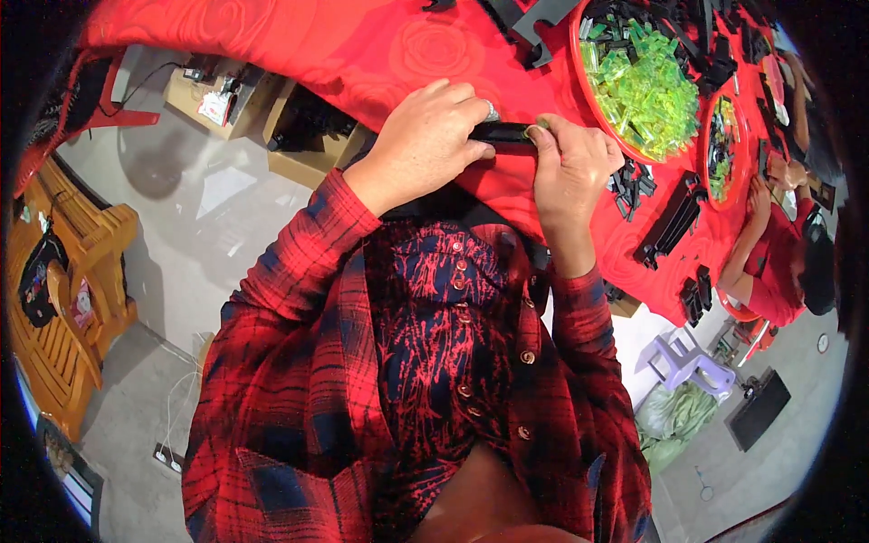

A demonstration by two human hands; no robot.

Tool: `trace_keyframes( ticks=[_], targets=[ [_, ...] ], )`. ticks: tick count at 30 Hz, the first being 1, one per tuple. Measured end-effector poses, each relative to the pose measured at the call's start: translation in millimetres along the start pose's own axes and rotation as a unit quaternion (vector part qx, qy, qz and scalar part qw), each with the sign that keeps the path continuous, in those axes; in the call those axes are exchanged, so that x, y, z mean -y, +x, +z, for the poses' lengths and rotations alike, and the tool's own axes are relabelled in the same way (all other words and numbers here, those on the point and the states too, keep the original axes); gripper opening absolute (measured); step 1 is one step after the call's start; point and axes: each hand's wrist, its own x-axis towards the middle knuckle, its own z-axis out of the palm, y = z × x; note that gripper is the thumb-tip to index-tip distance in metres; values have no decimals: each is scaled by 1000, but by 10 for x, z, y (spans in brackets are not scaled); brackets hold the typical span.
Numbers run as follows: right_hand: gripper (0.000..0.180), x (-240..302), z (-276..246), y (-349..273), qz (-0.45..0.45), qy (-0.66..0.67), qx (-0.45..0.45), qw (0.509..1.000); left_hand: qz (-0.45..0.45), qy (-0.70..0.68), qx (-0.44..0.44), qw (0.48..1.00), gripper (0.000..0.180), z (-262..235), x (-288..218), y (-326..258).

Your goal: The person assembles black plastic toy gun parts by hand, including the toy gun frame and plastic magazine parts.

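A short black bar-shaped piece (503, 133) is stretched between my two hands, just over the near edge of the red tablecloth (433, 45). My left hand (432, 133) pinches its left end, with something pale and shiny by the fingertips that I cannot make out. The thumb and fingers of my right hand (572, 163) close on the other end. Close to my right hand stands a round red-rimmed basket (593, 113) heaped with yellow-green clear plastic pieces (644, 86), some black ones among them. Small black parts (634, 188) lie beside that basket.
A smaller red basket (707, 181) holds mixed pieces. Long black parts (671, 222) lie at the table's right. Another person in red (777, 262) works at the far right. Cardboard boxes (303, 163) and a wooden chair (68, 299) stand left; a purple stool (688, 362) is lower right.
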Motion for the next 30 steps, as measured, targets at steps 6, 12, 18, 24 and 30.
trace_keyframes(
  ticks=[6,12,18,24,30],
  targets=[
    [13,16,3,-3,18,1,2,1000,-9,-4,5,1000,30,21,12,-6],
    [15,3,24,21,18,-4,23,1000,-12,3,11,1000,30,20,14,7],
    [16,5,-23,72,8,-33,0,999,5,15,10,1000,30,47,40,40],
    [9,3,-310,166,77,120,-31,989,-3,30,8,1000,32,-8,-29,-75],
    [20,-612,-464,438,209,188,-51,958,-146,-60,26,987,35,-181,-278,-226]
  ],
)
